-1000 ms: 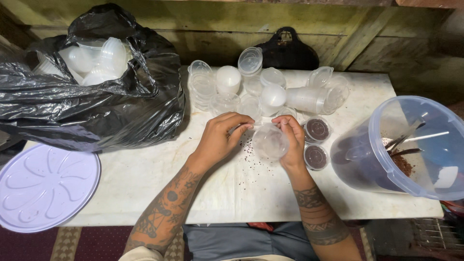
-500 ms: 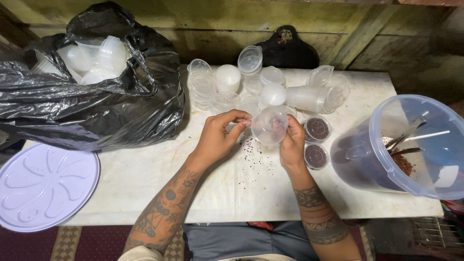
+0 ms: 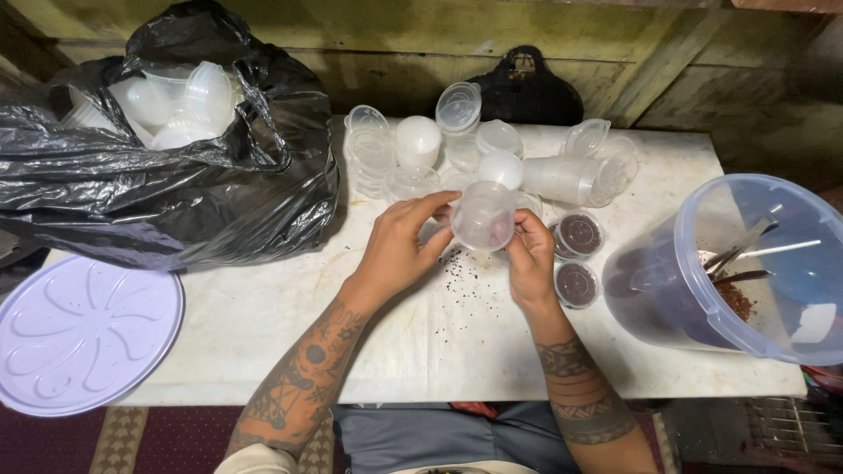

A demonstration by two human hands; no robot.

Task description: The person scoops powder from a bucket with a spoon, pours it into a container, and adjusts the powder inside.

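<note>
Compared with a moment ago, the small clear cup (image 3: 482,215) sits a little higher between the hands and is turned more on its side, with its open mouth toward the far side of the table. Left hand (image 3: 406,242) touches the cup's left edge, its fingers (image 3: 430,205) curled around the rim and the thumb below; right hand (image 3: 529,253) pinches the cup from the right with thumb and fingers pressed against its wall. Both hands hold it just above the white tabletop (image 3: 263,316), over a scatter of dark crumbs (image 3: 458,268). Just right of the right hand stand 2 filled cups with lids (image 3: 579,260), dark inside. Behind the hands lies a group of empty clear cups and lids (image 3: 492,154), some stacked, some on their side. At the right edge stands a big clear bucket (image 3: 702,263) with dark powder and utensils inside. On the left, a black plastic bag (image 3: 176,184) holds more clear cups, and a pale purple round lid (image 3: 83,333) lies near the table's corner
</note>
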